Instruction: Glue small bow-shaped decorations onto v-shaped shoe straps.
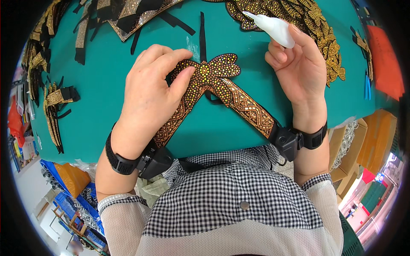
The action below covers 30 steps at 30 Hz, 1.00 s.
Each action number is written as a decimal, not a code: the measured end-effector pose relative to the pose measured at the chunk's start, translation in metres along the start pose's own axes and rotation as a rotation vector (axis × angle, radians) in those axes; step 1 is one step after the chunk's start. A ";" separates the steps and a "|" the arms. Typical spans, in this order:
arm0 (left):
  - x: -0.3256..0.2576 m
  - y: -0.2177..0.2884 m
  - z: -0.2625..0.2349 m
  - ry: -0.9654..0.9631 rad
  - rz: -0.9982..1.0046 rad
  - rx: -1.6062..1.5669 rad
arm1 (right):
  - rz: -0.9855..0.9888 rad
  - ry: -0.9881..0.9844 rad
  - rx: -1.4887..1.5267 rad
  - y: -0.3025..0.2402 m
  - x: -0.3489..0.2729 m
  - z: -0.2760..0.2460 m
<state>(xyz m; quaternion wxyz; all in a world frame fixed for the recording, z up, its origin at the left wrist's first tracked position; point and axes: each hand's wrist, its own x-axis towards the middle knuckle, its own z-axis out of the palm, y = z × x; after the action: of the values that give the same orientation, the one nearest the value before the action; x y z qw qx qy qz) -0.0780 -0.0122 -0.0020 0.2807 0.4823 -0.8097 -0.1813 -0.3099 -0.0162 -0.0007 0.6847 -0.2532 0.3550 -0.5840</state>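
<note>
A beaded appliqué (205, 73), dark with gold and green dots and rounded petals, sits where two copper-patterned beaded straps (252, 107) meet in a V. My left hand (156, 83) is curled over its left petal, with thumb and forefinger at that petal's edges, and hides part of it and of the left strap. Raised to the right of the appliqué, my right hand (301, 64) grips a white squeeze bottle (275, 30). The bottle's narrow nozzle points up and left, apart from the beaded piece. A black strip (202, 36) runs away from the appliqué's top.
A green table (102, 109) bears the work. Gold-and-black beaded pieces (331, 51) are heaped at the far right. More beaded straps (53, 111) lie along the left, and black strips (177, 22) at the back. A red sheet (384, 64) hangs at the right edge, above cardboard boxes (376, 136).
</note>
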 end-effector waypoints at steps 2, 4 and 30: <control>0.000 0.001 0.000 0.008 -0.001 -0.001 | -0.003 -0.006 -0.002 0.000 0.000 -0.001; 0.001 0.001 0.000 0.013 0.001 0.005 | -0.010 -0.018 -0.009 0.000 0.001 -0.001; -0.009 0.022 -0.007 -0.175 0.373 0.069 | 0.005 0.079 0.097 -0.011 -0.004 0.005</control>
<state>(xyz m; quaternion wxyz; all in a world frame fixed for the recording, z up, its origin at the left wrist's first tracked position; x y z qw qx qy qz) -0.0855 0.0062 0.0134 0.2215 0.3156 -0.9121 -0.1395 -0.3125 -0.0148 0.0114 0.6832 -0.1954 0.3536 -0.6083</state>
